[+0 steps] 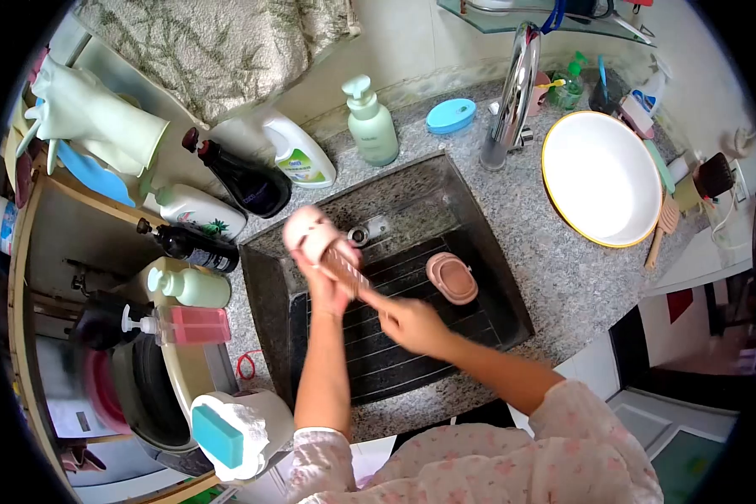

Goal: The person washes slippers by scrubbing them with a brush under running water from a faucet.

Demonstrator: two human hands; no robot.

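My left hand point(331, 294) is closed around a pink soap dish point(304, 228), which is blurred and shows a few dark slots. My right hand point(413, 326) grips the handle of a brownish-pink brush point(344, 270). The brush's far end reaches up to the soap dish and appears to touch it; the exact contact is blurred. Both hands are above the dark stone sink point(496, 244). Lower in the sink, a pink oval dish-like piece point(452, 279) lies on the black ribbed mat point(395, 353), right of the brush.
Behind the sink stand a chrome faucet point(517, 92), a green pump bottle point(372, 126) and a blue soap box point(451, 116). A white basin point(601, 181) rests on the right counter. Several bottles line the left side. A blue sponge point(218, 435) tops a white container at lower left.
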